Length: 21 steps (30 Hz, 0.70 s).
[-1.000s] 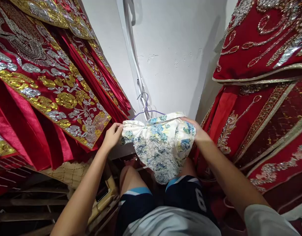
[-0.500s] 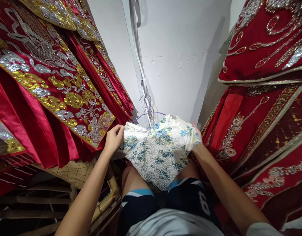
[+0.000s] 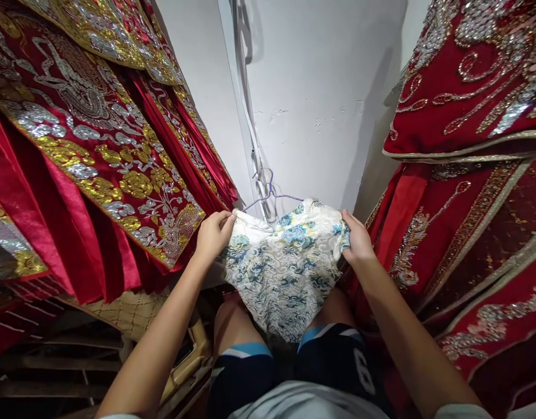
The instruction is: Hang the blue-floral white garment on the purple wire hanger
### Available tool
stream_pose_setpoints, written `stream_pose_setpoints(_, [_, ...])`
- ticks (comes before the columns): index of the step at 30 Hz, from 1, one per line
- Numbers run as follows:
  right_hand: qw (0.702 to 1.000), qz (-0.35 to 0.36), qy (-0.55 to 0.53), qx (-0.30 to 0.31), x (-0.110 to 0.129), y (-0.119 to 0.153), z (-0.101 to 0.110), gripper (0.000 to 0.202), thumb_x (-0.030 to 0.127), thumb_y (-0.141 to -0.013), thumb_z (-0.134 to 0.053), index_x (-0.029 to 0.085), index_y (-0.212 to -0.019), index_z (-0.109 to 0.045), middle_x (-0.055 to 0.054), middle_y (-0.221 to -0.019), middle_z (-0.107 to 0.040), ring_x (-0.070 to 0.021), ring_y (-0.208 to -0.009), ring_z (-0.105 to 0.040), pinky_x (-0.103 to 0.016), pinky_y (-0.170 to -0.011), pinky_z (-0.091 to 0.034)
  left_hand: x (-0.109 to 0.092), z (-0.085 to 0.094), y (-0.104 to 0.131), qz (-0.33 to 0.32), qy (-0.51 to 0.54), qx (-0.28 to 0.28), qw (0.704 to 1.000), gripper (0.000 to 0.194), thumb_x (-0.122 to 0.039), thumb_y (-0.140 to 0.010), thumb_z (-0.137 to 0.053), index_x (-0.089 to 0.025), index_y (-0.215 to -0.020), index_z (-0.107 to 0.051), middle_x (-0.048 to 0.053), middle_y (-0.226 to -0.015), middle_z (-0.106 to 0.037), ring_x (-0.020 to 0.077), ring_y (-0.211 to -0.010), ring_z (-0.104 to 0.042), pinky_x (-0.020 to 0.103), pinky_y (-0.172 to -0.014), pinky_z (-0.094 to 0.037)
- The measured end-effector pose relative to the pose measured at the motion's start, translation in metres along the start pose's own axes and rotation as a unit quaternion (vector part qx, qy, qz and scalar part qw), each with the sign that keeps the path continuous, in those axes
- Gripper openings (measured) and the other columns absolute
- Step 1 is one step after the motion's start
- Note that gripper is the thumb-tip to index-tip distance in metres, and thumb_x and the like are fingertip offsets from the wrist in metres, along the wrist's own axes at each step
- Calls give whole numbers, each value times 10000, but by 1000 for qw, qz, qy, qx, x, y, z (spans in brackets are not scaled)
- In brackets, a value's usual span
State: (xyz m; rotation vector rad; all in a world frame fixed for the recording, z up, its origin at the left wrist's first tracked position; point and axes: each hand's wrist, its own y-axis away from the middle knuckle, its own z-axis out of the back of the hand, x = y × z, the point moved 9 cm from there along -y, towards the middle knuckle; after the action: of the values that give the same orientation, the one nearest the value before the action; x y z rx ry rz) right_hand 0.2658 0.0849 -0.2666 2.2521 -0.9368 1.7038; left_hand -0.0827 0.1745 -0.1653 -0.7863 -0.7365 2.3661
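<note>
A white blouse (image 3: 285,273) with blue, green and yellow floral patterning is spread between my hands, above my knees. It hangs from a thin purple hanger (image 3: 271,189), whose hook and upper arms show above the neckline. My left hand (image 3: 215,233) pinches the blouse at its left shoulder edge, thumb and fingers together. At the opposite side my right hand (image 3: 358,237) is closed on the short right sleeve. The hanger's lower part is hidden inside the cloth.
Red garments with gold and silver sequins (image 3: 132,180) hang at the left, close to my left hand. More red beaded garments (image 3: 464,75) hang at the right. A white wall (image 3: 311,75) with a vertical metal strip (image 3: 235,75) stands ahead. Bamboo furniture (image 3: 193,349) is at lower left.
My left hand has shifted slightly right with the blouse's shoulder. My right hand, previously partly behind the sleeve, now shows its fingers closed on it. The hanger has tilted and moved slightly right.
</note>
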Motion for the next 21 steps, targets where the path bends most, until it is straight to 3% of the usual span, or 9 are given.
stream_pose_setpoints(5, [999, -5, 17, 41, 7, -3, -28, 560, 654, -804, -623, 243, -1184, -615, -66, -1093, -728, -266, -1029, -697, -383, -837, -590, 25, 6, 13, 19, -19, -43, 999, 316, -416, -938, -468, -187, -912, -685, 66, -888, -699, 220, -826, -634, 290, -740, -428])
stream_pose_setpoints(9, [997, 25, 37, 56, 21, -3, -33, 565, 693, -820, -576, 243, -1159, -621, -78, -1129, -716, -269, -1074, -677, -377, -865, -582, 25, 4, 15, 27, -21, -47, 998, 313, -409, -942, -461, -182, -877, -667, 61, -842, -686, 213, -786, -623, 289, -705, -414])
stream_pose_setpoints(16, [997, 57, 46, 11, 35, -22, -19, 582, 721, -807, -557, 217, -1092, -625, -86, -1077, -717, -278, -1083, -666, -365, -833, -576, 0, 10, 5, 2, -30, -63, 998, 303, -407, -935, -486, -197, -917, -704, 58, -889, -716, 215, -808, -642, 290, -712, -431])
stream_pose_setpoints(21, [998, 45, 1, -41, 29, -19, 6, 547, 703, -758, -634, 221, -1017, -621, -76, -998, -729, -286, -1059, -677, -375, -819, -583, -19, 10, 8, -4, -17, -47, 999, 311, -417, -931, -500, -202, -917, -724, 60, -925, -736, 223, -831, -661, 293, -764, -463])
